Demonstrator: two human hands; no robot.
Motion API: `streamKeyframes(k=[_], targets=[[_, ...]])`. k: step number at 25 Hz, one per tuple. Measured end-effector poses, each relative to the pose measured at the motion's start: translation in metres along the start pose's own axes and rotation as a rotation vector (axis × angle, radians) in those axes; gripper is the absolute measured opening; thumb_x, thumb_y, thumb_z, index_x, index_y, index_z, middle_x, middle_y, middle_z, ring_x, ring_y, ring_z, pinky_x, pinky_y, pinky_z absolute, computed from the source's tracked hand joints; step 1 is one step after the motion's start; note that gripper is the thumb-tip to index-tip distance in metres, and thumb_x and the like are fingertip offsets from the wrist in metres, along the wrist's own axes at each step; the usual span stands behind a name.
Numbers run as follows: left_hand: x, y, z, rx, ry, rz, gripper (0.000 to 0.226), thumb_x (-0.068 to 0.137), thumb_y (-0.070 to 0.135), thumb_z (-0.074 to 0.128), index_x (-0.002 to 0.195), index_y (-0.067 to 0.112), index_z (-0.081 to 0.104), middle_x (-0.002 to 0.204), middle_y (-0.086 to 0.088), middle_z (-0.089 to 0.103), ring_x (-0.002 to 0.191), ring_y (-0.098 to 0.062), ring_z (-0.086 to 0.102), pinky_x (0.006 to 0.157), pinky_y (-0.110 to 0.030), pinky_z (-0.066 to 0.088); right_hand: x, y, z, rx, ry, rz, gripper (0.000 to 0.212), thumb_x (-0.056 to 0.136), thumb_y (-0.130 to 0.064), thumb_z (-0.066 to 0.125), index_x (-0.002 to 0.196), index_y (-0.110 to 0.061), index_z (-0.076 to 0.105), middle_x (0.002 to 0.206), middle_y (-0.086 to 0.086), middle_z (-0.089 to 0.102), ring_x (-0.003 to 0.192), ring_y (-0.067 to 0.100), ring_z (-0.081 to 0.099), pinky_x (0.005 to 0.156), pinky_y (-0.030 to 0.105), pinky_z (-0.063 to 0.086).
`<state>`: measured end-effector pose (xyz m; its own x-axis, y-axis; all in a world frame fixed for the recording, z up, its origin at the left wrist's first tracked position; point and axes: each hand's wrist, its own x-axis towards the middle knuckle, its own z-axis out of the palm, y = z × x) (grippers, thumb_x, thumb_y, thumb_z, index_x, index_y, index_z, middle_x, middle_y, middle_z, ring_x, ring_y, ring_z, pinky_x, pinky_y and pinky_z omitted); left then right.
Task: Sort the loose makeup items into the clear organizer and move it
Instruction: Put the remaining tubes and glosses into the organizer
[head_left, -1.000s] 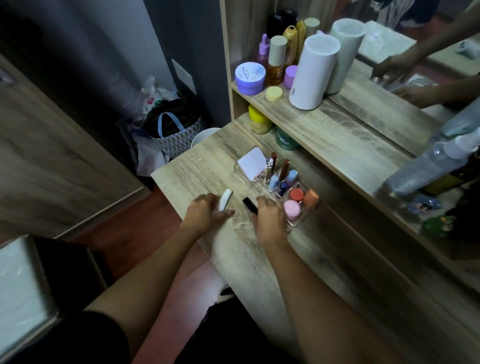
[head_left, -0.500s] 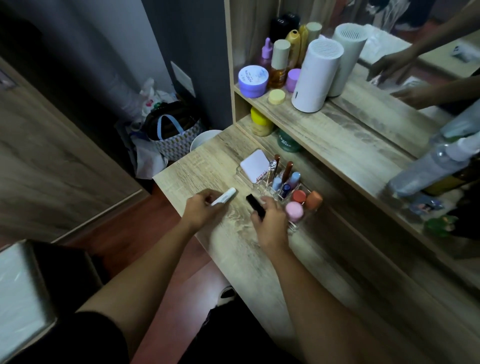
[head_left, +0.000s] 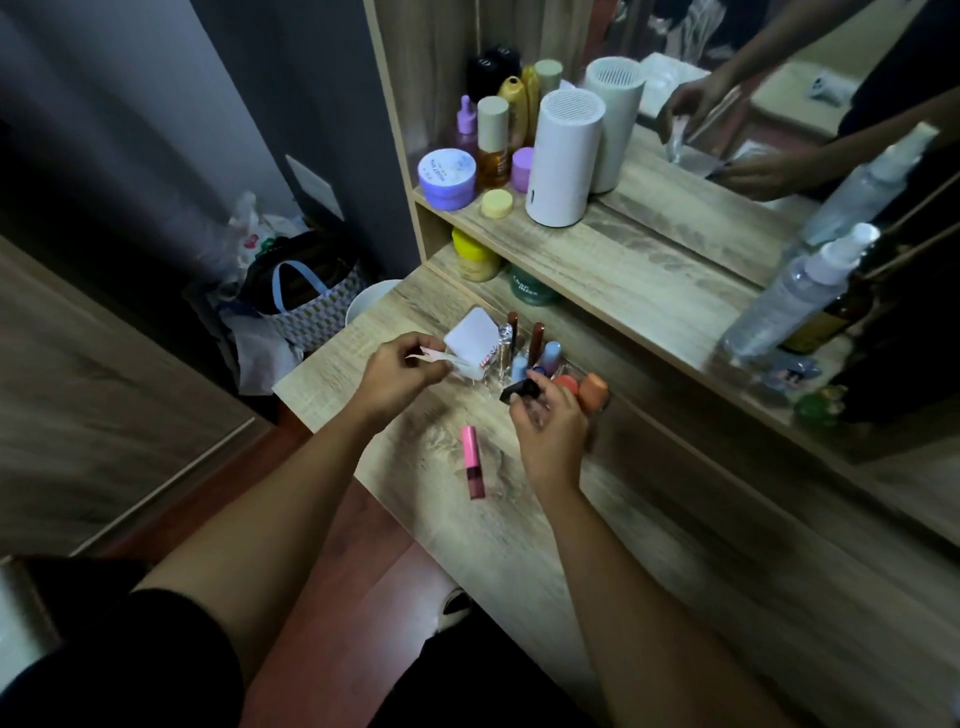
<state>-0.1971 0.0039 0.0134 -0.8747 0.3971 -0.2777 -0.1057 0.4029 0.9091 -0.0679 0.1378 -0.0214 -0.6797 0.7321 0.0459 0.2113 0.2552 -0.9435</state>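
Observation:
The clear organizer (head_left: 597, 413) stands on the wooden vanity top, holding a white square compact (head_left: 470, 338), several upright lip tubes (head_left: 535, 340) and orange sponges (head_left: 592, 392). My left hand (head_left: 397, 376) is raised beside the compact, pinching a white tube (head_left: 436, 357) whose tip points at the organizer. My right hand (head_left: 545, 426) hovers at the organizer's near side, fingers closed on a black tube (head_left: 519, 389). A pink lip tube (head_left: 471, 461) lies loose on the vanity top between my forearms.
A shelf (head_left: 597, 260) behind holds jars, bottles and a white cylinder (head_left: 563, 156). Yellow and green jars (head_left: 475, 257) sit under it. A spray bottle (head_left: 800, 291) stands at right before the mirror. A bag (head_left: 306, 296) and white bin (head_left: 366, 304) sit on the floor left.
Both hands have lifted from the vanity top and moved toward the organizer with their tubes. The pink lip tube, hidden before, now lies uncovered between my arms.

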Motion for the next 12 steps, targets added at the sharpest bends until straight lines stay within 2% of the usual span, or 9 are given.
streamKeyframes(k=[2,4,5,7,8,9,12], targets=[[0.006,0.004,0.006,0.135,-0.021,0.042,0.022,0.076,0.012,0.072,0.097,0.017,0.066,0.084,-0.009,0.066,0.07,-0.016,0.061,0.069,-0.026,0.047,0.002,-0.001,0.0,-0.105,-0.003,-0.078,0.035,0.082,0.0,0.065,0.117,0.0,0.063,0.11,0.019,0.066,0.096,0.03,0.066,0.088,0.045,0.056],[0.012,0.007,0.013,0.272,-0.009,0.137,0.029,0.074,0.015,0.074,0.102,0.016,0.064,0.088,-0.004,0.065,0.07,-0.012,0.061,0.067,-0.016,0.046,0.001,-0.001,0.003,-0.187,-0.008,-0.12,0.034,0.084,-0.002,0.065,0.118,-0.001,0.063,0.112,0.018,0.067,0.1,0.028,0.064,0.09,0.048,0.054],[0.014,0.009,0.017,0.318,-0.003,0.182,0.032,0.074,0.016,0.075,0.103,0.015,0.062,0.088,-0.002,0.064,0.07,-0.011,0.062,0.065,-0.013,0.046,-0.001,-0.002,0.005,-0.199,0.004,-0.132,0.034,0.084,-0.003,0.065,0.118,-0.002,0.062,0.112,0.016,0.068,0.1,0.024,0.064,0.09,0.043,0.055],[0.019,0.012,0.026,0.385,-0.012,0.233,0.036,0.073,0.019,0.076,0.105,0.012,0.06,0.089,-0.004,0.065,0.074,-0.014,0.064,0.07,-0.016,0.046,-0.002,-0.004,0.008,-0.176,0.044,-0.13,0.035,0.083,-0.001,0.068,0.117,-0.003,0.063,0.109,0.015,0.07,0.097,0.014,0.065,0.083,0.019,0.053],[0.02,0.013,0.03,0.42,-0.026,0.242,0.037,0.073,0.02,0.077,0.104,0.011,0.059,0.089,-0.006,0.067,0.076,-0.016,0.065,0.071,-0.018,0.046,-0.003,-0.004,0.01,-0.163,0.058,-0.116,0.034,0.082,0.0,0.069,0.115,-0.003,0.064,0.107,0.015,0.071,0.094,0.013,0.066,0.077,0.008,0.048],[0.022,0.014,0.033,0.451,-0.04,0.246,0.037,0.072,0.02,0.077,0.103,0.01,0.059,0.088,-0.008,0.069,0.078,-0.019,0.067,0.071,-0.018,0.046,-0.003,-0.004,0.012,-0.156,0.063,-0.1,0.033,0.081,0.0,0.069,0.114,-0.003,0.064,0.105,0.015,0.071,0.092,0.016,0.068,0.074,0.003,0.043],[0.024,0.012,0.038,0.485,-0.073,0.242,0.036,0.071,0.016,0.078,0.101,0.006,0.061,0.087,-0.016,0.072,0.08,-0.024,0.068,0.064,-0.014,0.041,-0.002,-0.003,0.019,-0.161,0.069,-0.086,0.03,0.081,0.003,0.068,0.111,0.0,0.065,0.101,0.018,0.072,0.09,0.024,0.069,0.075,0.003,0.041]])
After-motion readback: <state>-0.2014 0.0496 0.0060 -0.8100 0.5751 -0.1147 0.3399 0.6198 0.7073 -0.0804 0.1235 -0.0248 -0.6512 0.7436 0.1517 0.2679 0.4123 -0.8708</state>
